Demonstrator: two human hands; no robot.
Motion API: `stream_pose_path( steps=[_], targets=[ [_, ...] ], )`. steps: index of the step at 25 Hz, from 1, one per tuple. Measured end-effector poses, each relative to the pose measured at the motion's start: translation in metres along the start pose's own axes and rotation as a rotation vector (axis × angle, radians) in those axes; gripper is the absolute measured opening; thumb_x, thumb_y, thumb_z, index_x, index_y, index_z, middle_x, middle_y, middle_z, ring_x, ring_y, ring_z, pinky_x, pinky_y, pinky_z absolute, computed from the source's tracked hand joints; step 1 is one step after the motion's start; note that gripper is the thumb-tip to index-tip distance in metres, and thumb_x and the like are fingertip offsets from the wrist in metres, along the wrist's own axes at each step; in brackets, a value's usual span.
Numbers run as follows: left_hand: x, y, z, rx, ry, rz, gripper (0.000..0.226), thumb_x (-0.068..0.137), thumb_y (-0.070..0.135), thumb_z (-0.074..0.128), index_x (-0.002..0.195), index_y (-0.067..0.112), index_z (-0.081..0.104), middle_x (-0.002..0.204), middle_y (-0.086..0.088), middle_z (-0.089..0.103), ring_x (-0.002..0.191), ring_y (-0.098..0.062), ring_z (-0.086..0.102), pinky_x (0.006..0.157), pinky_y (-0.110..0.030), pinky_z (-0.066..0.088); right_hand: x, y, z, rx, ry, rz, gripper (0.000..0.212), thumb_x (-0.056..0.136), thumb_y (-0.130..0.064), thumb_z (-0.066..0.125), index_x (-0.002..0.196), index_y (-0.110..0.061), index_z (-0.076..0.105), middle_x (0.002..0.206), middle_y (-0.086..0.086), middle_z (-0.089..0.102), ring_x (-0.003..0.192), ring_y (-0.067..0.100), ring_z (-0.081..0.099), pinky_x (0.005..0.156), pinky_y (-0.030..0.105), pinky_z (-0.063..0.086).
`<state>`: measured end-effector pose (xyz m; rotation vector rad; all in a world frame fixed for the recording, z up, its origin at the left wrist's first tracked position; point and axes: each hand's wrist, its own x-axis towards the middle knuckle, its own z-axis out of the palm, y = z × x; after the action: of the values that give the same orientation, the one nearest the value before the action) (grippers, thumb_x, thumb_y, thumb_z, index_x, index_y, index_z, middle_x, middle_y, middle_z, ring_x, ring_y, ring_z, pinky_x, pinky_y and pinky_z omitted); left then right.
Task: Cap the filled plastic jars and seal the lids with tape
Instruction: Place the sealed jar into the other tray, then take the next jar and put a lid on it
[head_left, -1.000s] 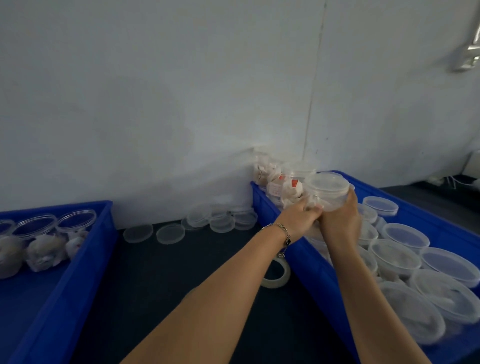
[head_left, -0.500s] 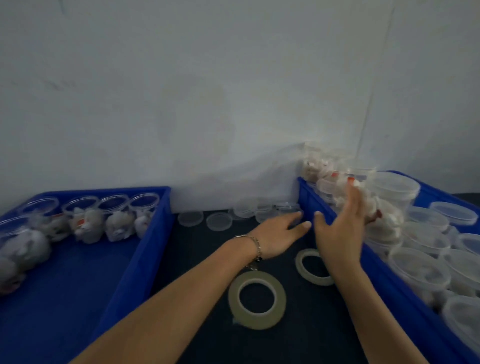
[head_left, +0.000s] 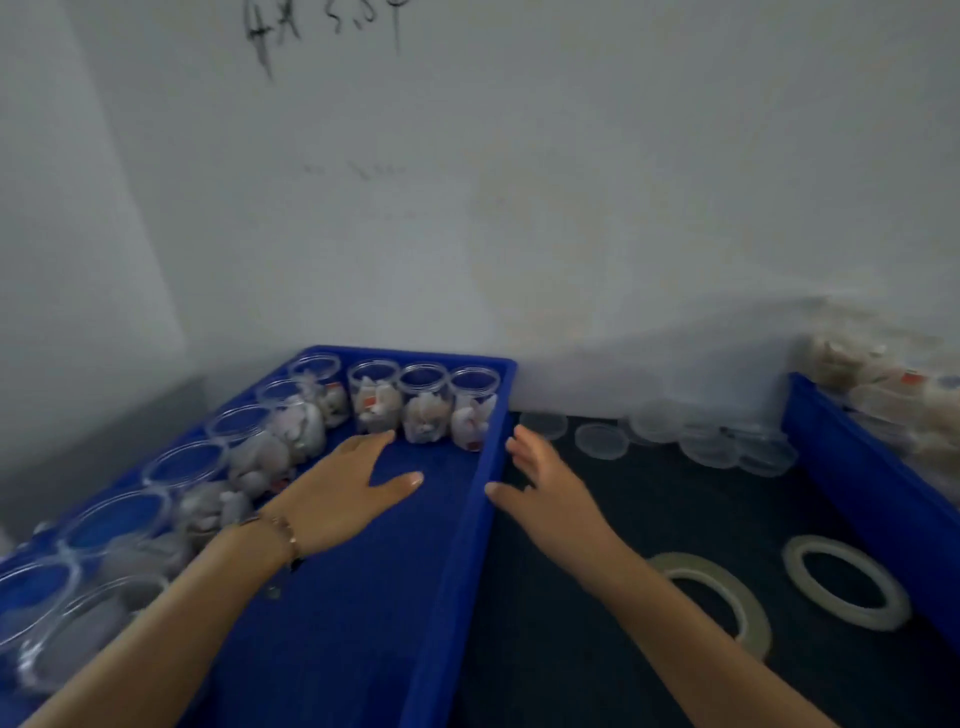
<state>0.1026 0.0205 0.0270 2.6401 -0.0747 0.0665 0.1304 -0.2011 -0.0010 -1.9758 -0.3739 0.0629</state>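
Several open clear plastic jars (head_left: 425, 410) filled with white items stand uncapped along the back and left side of a blue tray (head_left: 467, 519). My left hand (head_left: 343, 493) hovers flat over the tray's blue floor, fingers straight, just in front of the back row of jars. My right hand (head_left: 545, 478) is open with spread fingers above the tray's right rim, holding nothing. Loose clear lids (head_left: 602, 440) lie on the dark table by the wall. Two rolls of tape (head_left: 722, 597) (head_left: 847, 582) lie flat to the right of my right forearm.
A second blue tray (head_left: 862, 483) at the right edge holds capped jars (head_left: 893, 384) stacked against the white wall. The dark table surface (head_left: 597, 649) runs between the two trays. The wall closes off the back.
My view has swung left from the right tray to the left one. Both hands let go of the capped jar and moved left, now open over the left tray.
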Motion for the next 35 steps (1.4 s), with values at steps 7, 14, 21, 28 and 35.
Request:
stream_pose_path(
  steps=[7,14,21,28,35],
  targets=[
    [-0.078,-0.106,-0.026,0.642,0.007,-0.525,0.066,0.087,0.066,0.042,0.137,0.023,0.035,0.145,-0.009,0.032,0.136,-0.03,0.026,0.112,-0.041,0.026,0.003,-0.052,0.128,-0.101,-0.44,-0.063,0.085,0.093,-0.03,0.059,0.152,-0.027,-0.002,0.158,-0.008,0.015,0.142,0.014,0.022,0.101,0.022,0.031],
    [-0.098,-0.135,-0.016,0.519,0.193,-0.408,0.038,0.092,0.051,0.04,0.119,0.025,0.048,0.122,0.003,0.056,0.111,-0.014,0.052,0.096,-0.028,0.042,-0.018,-0.074,0.221,-0.254,-0.82,-0.067,0.108,0.083,-0.027,0.072,0.15,-0.012,-0.011,0.143,0.011,0.042,0.126,0.026,0.045,0.096,0.032,0.041],
    [-0.083,-0.1,-0.023,0.655,0.046,-0.303,0.027,0.091,0.039,0.045,0.106,0.022,0.059,0.092,0.006,0.056,0.083,-0.01,0.055,0.078,-0.022,0.047,-0.025,-0.069,0.2,-0.254,-0.749,-0.082,0.099,0.082,-0.028,0.073,0.151,-0.013,0.003,0.143,0.01,0.044,0.126,0.029,0.046,0.102,0.043,0.042],
    [-0.063,0.045,-0.046,0.558,0.425,0.016,0.024,0.089,0.036,0.046,0.105,0.028,0.062,0.095,0.004,0.066,0.089,-0.018,0.062,0.073,-0.029,0.048,-0.04,-0.081,0.096,0.038,-0.222,-0.325,0.112,0.075,-0.019,0.079,0.142,-0.052,-0.004,0.133,-0.013,0.051,0.111,-0.009,0.051,0.09,0.003,0.037],
    [-0.012,0.13,-0.001,0.148,0.3,0.419,0.064,0.083,0.064,0.039,0.137,0.032,0.044,0.137,0.012,0.05,0.122,-0.007,0.048,0.098,-0.022,0.037,-0.061,-0.035,-0.02,-0.051,0.159,-0.074,0.126,0.056,-0.044,0.086,0.12,-0.074,-0.019,0.097,-0.033,0.056,0.081,-0.01,0.056,0.073,0.01,0.048]
  ],
)
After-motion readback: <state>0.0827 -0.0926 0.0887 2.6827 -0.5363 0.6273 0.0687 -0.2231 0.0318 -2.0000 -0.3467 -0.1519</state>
